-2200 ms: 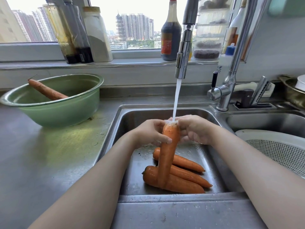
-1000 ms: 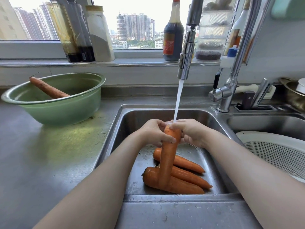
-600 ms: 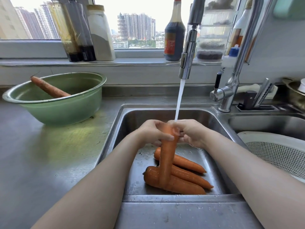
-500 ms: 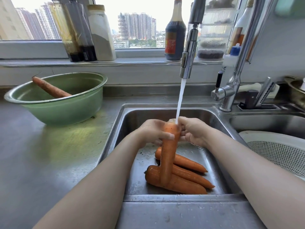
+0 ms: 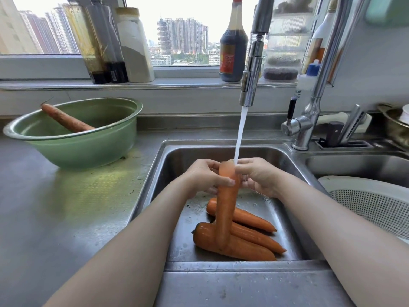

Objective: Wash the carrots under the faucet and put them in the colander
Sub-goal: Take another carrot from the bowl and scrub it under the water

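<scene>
Our left hand and right hand have slid slightly down the carrot since a moment ago, baring its top to the stream. We hold it upright over the sink, both hands curled round its upper end, so water from the faucet runs down its length. Three other carrots lie beneath; the colander waits rightward.

A grey steel table carries a green bowl at its back left, near the sink sunk into it; three carrots lie on the sink floor. On the window ledge behind stand a white jar and a dark sauce bottle
</scene>
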Tool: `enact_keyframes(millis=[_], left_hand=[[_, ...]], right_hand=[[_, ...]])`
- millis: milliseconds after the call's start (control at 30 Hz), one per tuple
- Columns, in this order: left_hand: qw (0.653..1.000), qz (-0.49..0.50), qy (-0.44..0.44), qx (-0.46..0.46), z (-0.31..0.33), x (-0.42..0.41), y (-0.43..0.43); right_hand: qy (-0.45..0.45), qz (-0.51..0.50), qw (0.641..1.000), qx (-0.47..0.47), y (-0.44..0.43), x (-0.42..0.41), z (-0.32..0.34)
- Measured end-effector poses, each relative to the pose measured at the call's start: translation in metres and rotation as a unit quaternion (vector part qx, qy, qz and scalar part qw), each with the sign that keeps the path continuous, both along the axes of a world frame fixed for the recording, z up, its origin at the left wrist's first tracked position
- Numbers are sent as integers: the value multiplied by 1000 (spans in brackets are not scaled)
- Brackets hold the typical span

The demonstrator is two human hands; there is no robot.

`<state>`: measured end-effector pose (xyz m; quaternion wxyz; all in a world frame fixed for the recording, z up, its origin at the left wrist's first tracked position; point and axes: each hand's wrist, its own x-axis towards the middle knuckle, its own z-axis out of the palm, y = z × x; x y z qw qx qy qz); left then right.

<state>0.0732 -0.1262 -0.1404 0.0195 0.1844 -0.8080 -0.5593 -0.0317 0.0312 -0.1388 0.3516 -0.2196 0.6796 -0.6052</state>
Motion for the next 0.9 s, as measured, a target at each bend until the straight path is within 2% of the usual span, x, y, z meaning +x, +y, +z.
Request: enact_keyframes(millis=[533,700,900], left_hand=[[1000,-3,6,19,3,3,-2],[1000,-9,5,16,4,4,0],[1000,-6,14,3,4,3,3]], right_hand=[[20,22,999,-14,7,0,8],[63,19,998,6,3,3,6],[24,41,999,-13,8,-1,8]])
